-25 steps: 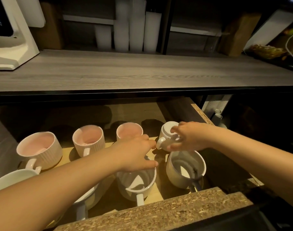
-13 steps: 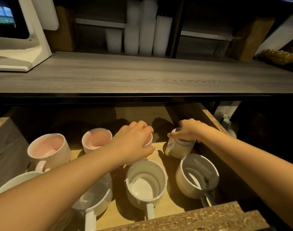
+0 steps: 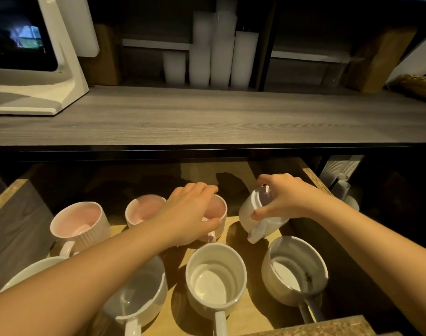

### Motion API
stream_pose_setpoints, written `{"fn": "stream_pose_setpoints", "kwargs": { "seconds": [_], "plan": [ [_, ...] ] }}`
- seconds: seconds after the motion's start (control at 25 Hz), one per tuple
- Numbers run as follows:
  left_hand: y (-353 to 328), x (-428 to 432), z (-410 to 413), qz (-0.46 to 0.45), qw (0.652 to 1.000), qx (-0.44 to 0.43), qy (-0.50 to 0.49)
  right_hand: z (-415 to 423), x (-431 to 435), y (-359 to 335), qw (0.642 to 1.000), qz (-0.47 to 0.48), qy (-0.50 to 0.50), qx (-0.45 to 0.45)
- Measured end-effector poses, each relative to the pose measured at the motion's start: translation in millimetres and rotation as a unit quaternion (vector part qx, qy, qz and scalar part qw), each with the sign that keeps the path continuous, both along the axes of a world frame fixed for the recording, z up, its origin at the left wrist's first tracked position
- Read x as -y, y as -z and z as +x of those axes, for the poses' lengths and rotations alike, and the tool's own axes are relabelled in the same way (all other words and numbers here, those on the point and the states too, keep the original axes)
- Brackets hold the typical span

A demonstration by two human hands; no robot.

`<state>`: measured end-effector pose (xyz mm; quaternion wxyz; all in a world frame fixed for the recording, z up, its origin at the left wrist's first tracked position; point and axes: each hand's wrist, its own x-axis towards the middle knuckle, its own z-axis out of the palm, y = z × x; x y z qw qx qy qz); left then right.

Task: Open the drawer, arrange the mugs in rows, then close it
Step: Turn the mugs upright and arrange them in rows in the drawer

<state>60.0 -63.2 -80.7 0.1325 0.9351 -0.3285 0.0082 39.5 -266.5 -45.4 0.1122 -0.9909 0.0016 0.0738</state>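
The drawer [image 3: 313,174] stands open below the counter, holding several mugs. Three pink ribbed mugs form the back row: one at the left [image 3: 80,223], one in the middle [image 3: 144,209], and a third [image 3: 219,209] under my left hand [image 3: 190,214], which grips its rim. My right hand [image 3: 283,198] holds a white ribbed mug [image 3: 249,214] tilted, lifted at the back right, handle down. In the front row stand a white mug [image 3: 215,284], a grey-white mug [image 3: 294,270] at the right and another [image 3: 139,294] under my left forearm.
A grey wooden counter [image 3: 207,117] overhangs the drawer's back. A white appliance [image 3: 37,69] stands at its left, stacked white cups [image 3: 214,54] at the back. The chipboard drawer front [image 3: 328,327] runs along the bottom right. A further white mug [image 3: 30,270] sits at front left.
My right hand has lifted and tilted the white ribbed mug at the back right. My left hand stays on the third pink mug. The camera has moved closer.
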Motion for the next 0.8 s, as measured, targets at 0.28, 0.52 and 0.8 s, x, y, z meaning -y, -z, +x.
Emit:
{"fn": "stream_pose_setpoints", "kwargs": {
  "seconds": [0.28,0.52,0.8],
  "plan": [
    [-10.0,-2.3,6.3,-0.271,0.937,-0.222,0.003,-15.8,-2.1,-39.6,0.97,0.213,-0.09,0.068],
    [-18.6,-7.8,11.1,-0.365,0.873,-0.314,0.075,-12.7,4.3,-36.9,0.913,0.383,-0.124,0.061],
    [-19.4,-7.3,4.2,-0.371,0.906,-0.201,0.038,-7.9,2.2,-28.5,0.93,0.322,-0.176,0.024]
  ]
}}
